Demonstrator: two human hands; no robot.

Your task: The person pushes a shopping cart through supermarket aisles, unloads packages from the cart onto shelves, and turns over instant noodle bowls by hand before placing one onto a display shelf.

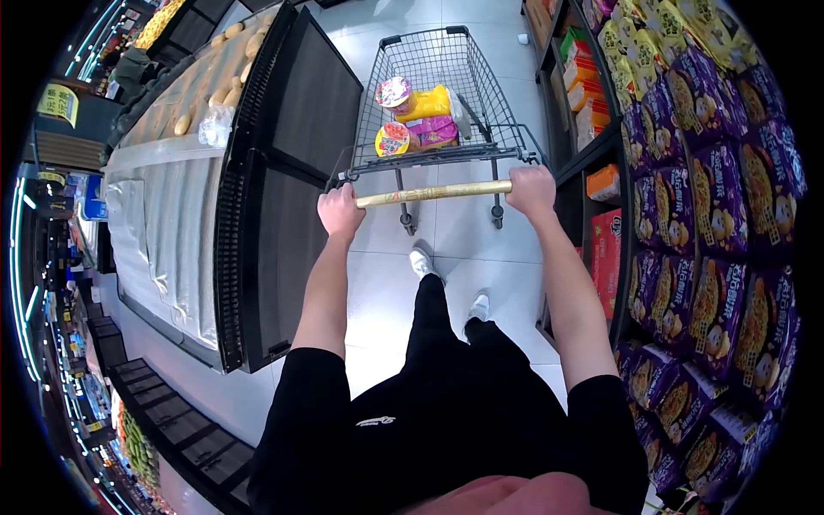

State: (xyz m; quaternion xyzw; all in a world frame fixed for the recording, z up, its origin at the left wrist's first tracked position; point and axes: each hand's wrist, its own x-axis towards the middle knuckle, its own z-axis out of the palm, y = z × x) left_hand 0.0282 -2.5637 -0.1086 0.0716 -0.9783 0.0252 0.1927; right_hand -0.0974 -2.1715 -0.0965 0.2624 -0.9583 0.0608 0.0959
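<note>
My left hand [341, 211] is wrapped round the left end of a pale yellow cart handle [433, 194]. At the handle's other end, my right hand [532, 190] grips it in the same way. Beyond the handle stands the black wire shopping cart [412, 51]. Inside it lie a pink and white instant noodle cup [395, 93], a cup with a yellow and red lid [393, 139], a yellow package [426, 105] and a purple-pink package [433, 131]. A whitish thing beside the yellow package is partly hidden.
Along the right, shelving holds many purple snack bags [717, 197] and orange and red boxes [606, 182]. On the left is a dark display stand [296, 206] with potato-like produce and a clear plastic bag [217, 126]. Pale floor tiles [382, 275] run between them, under my white shoes [421, 262].
</note>
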